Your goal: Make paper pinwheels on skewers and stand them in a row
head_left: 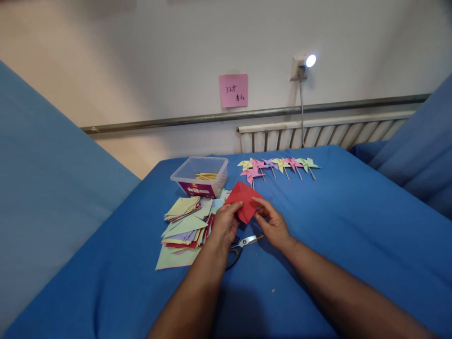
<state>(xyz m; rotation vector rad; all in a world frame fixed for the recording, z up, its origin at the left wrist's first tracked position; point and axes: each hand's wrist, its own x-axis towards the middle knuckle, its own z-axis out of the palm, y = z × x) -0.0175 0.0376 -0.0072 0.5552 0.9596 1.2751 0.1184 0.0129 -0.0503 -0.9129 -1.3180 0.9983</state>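
Observation:
A square of red paper [244,192] with creases running across it is held up over the table, one corner towards me. My left hand [226,222] grips its left side, thumb on top and fingers beneath. At the right corner, my right hand [271,221] pinches the paper between thumb and fingers. Under the hands lie scissors [247,241] with dark handles, partly covered by my left hand and wrist. To the left, a layered pile of coloured paper [185,228] spreads out in yellow, green, purple and red sheets.
Behind the pile stands a clear plastic box [201,181] with thin wooden sticks [206,176] inside. Several paper pinwheels [282,163] on sticks lie along the back of the blue-covered table [339,212]. A radiator [321,134] and pink note [233,90] are beyond.

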